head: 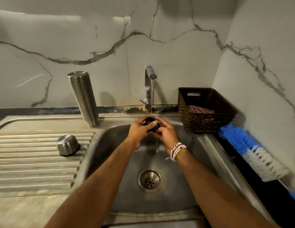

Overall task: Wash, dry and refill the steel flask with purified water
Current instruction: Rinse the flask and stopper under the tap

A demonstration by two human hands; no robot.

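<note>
Both your hands are over the sink (173, 195), working a small dark stopper (150, 121), probably the flask's inner plug, though too little of it shows to be sure. Your left hand (138, 129) and right hand (165, 134) meet around it. The fingers (143, 120) of each are curled and clamped on the stopper, which sits directly under the stream from the tap (149, 74). Water runs off below your fingers into the basin.

The steel flask (83, 97) stands upright on the steel bench (36, 162), well to the left of your fingers and a little beyond them, apparently mouth down to drain. Its steel cap (67, 144) sits upside down, further left and nearer to you.

You look to be late in the wash step, rinsing the last small part; drying and refilling are not yet begun.

Next, set the rinsed stopper on the bench and shut the tap, whose lever lies just beyond your fingers. Drying calls for the striped cloth (201, 111) in the brown basket (206, 122), to the right of your fingers. The wet stopper is small and likely slick, so hold it firmly as you carry it clear of the drain. The blue and white bottle brush (252, 148) lies far right.
</note>
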